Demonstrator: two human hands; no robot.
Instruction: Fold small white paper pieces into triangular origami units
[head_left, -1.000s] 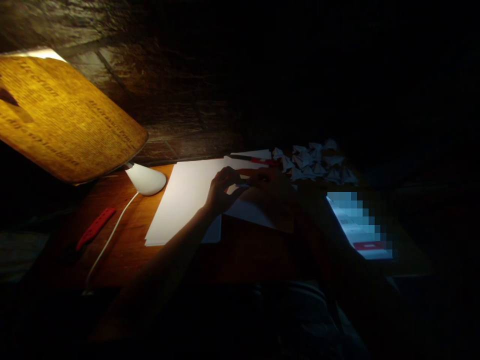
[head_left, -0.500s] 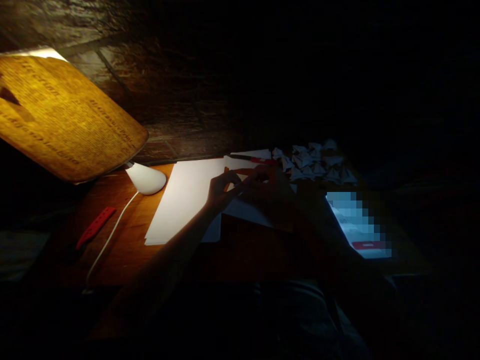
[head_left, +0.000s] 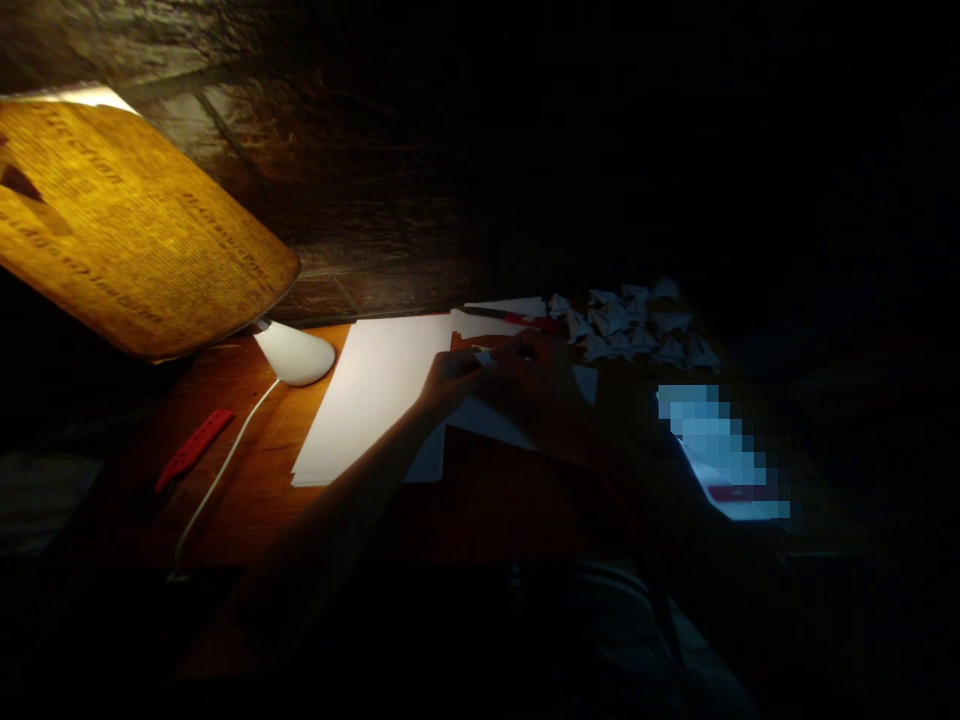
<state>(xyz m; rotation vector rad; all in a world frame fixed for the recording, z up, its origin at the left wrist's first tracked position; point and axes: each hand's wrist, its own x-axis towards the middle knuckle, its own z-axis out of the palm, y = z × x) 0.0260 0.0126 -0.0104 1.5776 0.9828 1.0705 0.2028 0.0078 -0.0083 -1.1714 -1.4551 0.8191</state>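
My left hand (head_left: 452, 380) is closed, its fingertips pinching a small piece of white paper (head_left: 484, 357). Close against it, my right hand (head_left: 536, 372) is in deep shadow with its fingers bent toward the same piece; they appear to grip its other side. Most of the paper piece is hidden by the fingers. Under and beside the hands lie a stack of white paper sheets (head_left: 375, 390) and another sheet (head_left: 487, 422). Behind them, a dark-bladed tool with a red handle (head_left: 525, 320) rests on a strip of paper.
Several small folded paper pieces (head_left: 611, 320) are heaped at the back right. A lit phone (head_left: 712, 470) lies at the right. On the left stand a lamp with a printed shade (head_left: 142, 230) and white base (head_left: 296, 353), its cord (head_left: 225, 470), and a red-handled object (head_left: 196, 447).
My left hand's fingers have drawn closer together around the paper, and a small white bit now shows between the hands. The whole view has shifted slightly.
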